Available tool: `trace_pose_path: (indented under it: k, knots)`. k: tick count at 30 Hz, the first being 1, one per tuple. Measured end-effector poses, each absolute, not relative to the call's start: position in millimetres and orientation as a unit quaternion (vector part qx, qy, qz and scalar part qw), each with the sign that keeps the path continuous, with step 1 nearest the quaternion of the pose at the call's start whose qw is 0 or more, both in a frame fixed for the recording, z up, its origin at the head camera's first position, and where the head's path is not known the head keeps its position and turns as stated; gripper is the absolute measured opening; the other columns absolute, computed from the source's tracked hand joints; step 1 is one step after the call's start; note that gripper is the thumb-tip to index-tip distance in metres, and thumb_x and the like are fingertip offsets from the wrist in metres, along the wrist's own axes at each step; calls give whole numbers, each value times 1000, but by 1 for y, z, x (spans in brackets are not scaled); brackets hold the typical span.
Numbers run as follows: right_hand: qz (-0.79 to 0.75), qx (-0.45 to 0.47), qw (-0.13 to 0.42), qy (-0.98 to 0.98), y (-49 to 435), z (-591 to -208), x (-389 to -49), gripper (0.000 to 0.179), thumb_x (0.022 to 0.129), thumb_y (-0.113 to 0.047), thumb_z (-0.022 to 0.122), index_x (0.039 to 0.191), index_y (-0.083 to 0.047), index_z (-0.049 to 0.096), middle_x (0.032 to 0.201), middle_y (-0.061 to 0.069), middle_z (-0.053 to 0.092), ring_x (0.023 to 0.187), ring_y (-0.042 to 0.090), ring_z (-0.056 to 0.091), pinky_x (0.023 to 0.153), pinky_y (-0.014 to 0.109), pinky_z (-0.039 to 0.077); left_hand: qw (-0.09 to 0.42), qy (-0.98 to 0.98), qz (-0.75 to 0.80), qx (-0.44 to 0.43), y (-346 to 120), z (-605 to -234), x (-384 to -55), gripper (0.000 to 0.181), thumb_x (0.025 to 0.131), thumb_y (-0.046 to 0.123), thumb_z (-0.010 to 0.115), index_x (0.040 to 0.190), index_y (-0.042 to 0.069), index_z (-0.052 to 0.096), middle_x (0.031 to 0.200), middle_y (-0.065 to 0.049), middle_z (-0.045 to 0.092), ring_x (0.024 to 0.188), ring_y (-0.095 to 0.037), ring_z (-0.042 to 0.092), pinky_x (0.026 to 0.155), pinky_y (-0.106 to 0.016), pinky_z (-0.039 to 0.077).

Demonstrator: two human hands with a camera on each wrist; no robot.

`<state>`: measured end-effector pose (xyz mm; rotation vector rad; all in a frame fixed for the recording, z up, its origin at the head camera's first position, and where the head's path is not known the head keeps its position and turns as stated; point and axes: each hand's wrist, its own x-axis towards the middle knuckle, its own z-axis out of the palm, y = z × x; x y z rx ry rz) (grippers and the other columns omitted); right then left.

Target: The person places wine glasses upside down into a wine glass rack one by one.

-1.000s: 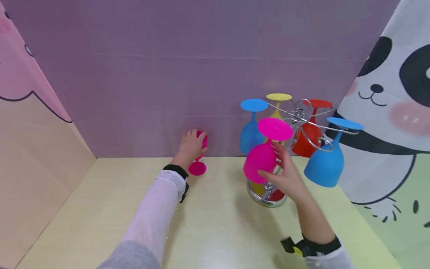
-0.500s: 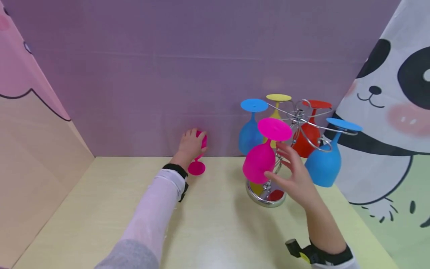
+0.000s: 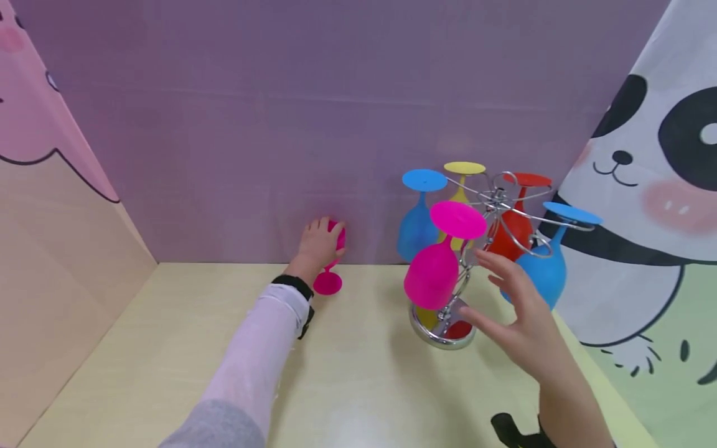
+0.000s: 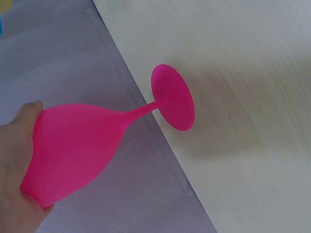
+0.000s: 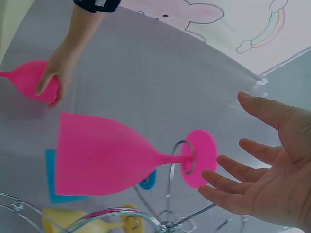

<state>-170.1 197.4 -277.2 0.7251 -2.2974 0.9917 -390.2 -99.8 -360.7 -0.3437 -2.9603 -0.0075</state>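
Around the bowl of a pink goblet [image 4: 77,150], near its rim, curl the fingers of my left hand [image 3: 318,244]; the goblet's foot is down at the table's back edge. A second pink goblet [image 3: 431,277] hangs upside down from a chrome wire rack [image 3: 498,199], its stem in a wire loop in the right wrist view. Just right of that goblet, my right hand [image 3: 526,330] is spread and holds nothing, apart from the bowl. Part of a blue goblet [image 3: 543,274] lies behind its fingers in the head view.
Also upside down on the rack are another blue goblet [image 3: 417,230], a yellow goblet [image 3: 464,168] and a red goblet [image 3: 512,233]. The rack's round base [image 3: 442,344] stands on the pale table [image 3: 358,386]. A purple backdrop [image 3: 280,155] rises behind.
My right hand has let go of the hanging pink goblet and drawn back toward the lower right, its fingers spreading. The left hand stays on its goblet in the same place.
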Motion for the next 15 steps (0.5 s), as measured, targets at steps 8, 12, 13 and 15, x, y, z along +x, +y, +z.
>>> trace_pose_path:
  k: [8,12,13,15]
  knots:
    - [328,358,328,-811,204,-245,-161,68,83,-32,73,136,3,49,136,7,53,127,8,46,100,6,38,86,-989,-14,-122,-100,-358,-390,64,93,39,61,148,18,35,144,-19,35,136,-37,34,113,-49,32]
    - [295,331,326,-835,207,-224,-163,64,79,-15,79,136,-3,52,133,11,56,124,1,47,95,3,38,78,-989,-15,-121,-101,-357,-390,66,92,39,62,148,18,34,145,-19,34,137,-37,32,114,-50,31]
    - [284,321,326,-843,208,-219,-164,64,78,-11,79,136,-5,53,133,12,56,122,-1,48,93,2,38,76,-990,-13,-120,-100,-357,-390,66,92,40,62,149,19,34,146,-19,33,137,-37,32,114,-50,31]
    - [259,293,316,-864,213,-208,-168,68,77,-7,80,138,-10,52,133,11,56,119,0,50,90,-2,36,74,-990,-11,-119,-100,-358,-390,67,92,40,62,149,19,33,146,-19,32,137,-37,31,114,-50,31]
